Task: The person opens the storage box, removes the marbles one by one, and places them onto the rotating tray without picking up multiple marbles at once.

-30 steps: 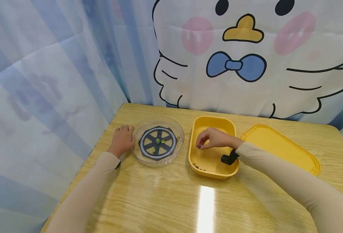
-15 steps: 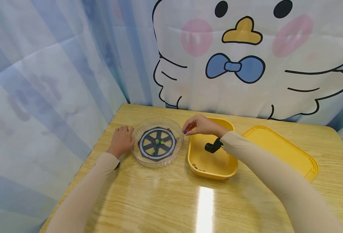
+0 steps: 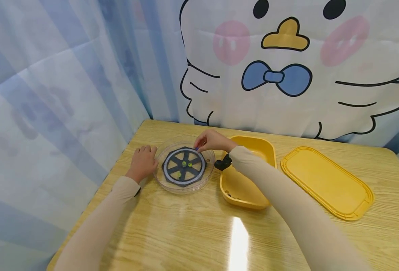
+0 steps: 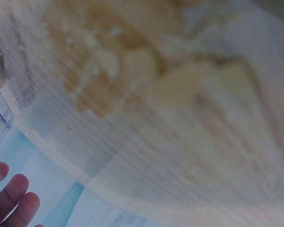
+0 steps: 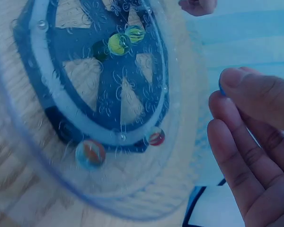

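Observation:
My right hand (image 3: 213,140) pinches a small blue marble (image 3: 196,149) between thumb and fingertips, over the far right part of a clear round dish (image 3: 199,187). In the right wrist view the marble (image 5: 221,90) is mostly hidden by the thumb. Under the dish's clear floor shows a dark wheel pattern with a pale ring. Yellow-green marbles (image 5: 118,43) lie near its centre, while an orange-streaked marble (image 5: 91,154) and a red-streaked marble (image 5: 155,135) lie toward the edge. My left hand (image 3: 143,162) rests at the dish's left side, fingers relaxed.
Right of the dish stands a yellow plastic box (image 3: 243,202) with a few small marbles (image 3: 229,195) in its near left corner. Its yellow lid (image 3: 328,182) lies flat on the wooden table (image 3: 172,229) farther right. A printed curtain (image 3: 273,109) hangs behind.
My right hand has carried the blue marble leftward from inside the yellow box, past its rim, to above the dish. My left hand has stayed at the dish's side.

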The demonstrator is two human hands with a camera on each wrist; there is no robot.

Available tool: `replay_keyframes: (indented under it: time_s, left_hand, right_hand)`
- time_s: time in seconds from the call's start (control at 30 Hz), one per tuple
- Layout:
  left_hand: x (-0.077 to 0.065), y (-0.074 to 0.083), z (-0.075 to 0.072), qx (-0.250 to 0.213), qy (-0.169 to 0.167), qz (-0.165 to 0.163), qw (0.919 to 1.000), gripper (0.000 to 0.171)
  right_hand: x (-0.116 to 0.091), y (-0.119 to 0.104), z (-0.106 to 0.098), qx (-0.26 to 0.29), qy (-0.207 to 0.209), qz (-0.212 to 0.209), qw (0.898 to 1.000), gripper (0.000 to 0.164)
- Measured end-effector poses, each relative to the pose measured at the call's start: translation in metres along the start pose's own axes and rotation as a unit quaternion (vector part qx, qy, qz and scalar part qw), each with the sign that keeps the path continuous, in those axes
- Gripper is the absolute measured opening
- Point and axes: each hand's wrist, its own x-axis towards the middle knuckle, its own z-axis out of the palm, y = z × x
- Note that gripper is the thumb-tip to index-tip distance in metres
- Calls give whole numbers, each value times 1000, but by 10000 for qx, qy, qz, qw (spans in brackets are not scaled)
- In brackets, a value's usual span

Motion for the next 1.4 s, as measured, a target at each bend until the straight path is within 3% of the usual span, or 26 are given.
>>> replay_keyframes:
  time_s: [0.53, 1.0, 1.4]
  left_hand:
    - [1, -1, -2, 64, 28, 74, 9999, 30]
    - [0, 0, -1, 106, 17, 97, 9999, 27]
    - [-1, 1, -4, 49, -11, 40, 10000, 25]
  right_hand:
    - [32, 10, 24, -91, -365, 166, 9992, 10]
    - [34, 9, 34, -685, -559, 387, 9953, 11]
    - [38, 10, 37, -709, -564, 257, 9956, 11]
